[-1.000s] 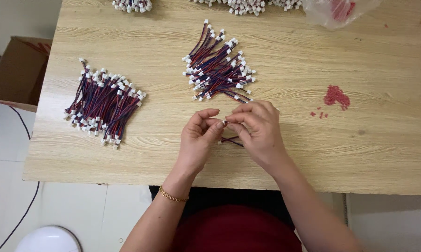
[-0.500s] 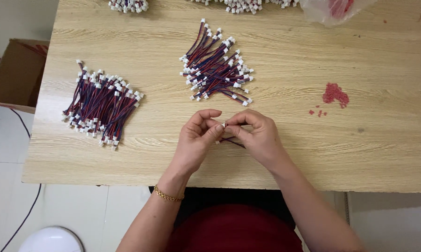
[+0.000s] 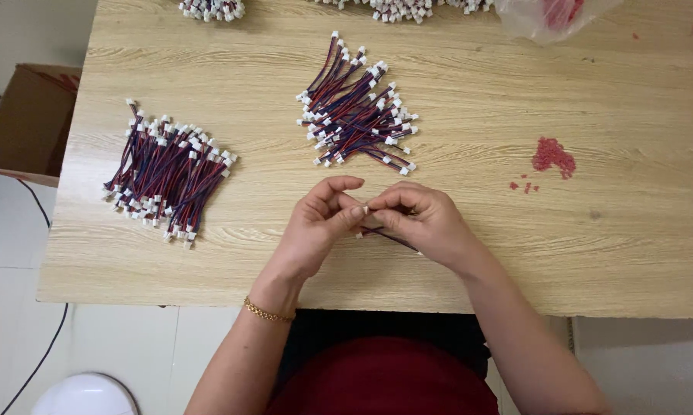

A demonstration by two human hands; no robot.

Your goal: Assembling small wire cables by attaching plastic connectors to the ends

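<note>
Wire lead (image 3: 389, 237) with a white connector (image 3: 366, 208), pinched between fingertips of left hand (image 3: 319, 223) and right hand (image 3: 423, 219) just above the wooden table (image 3: 477, 115); piles of similar leads lie beyond (image 3: 356, 107) and left (image 3: 166, 173); red crumbs (image 3: 552, 156) right

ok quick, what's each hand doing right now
Left hand: closed, pinching the white connector of a short wire lead.
Right hand: closed on the same lead.
</note>
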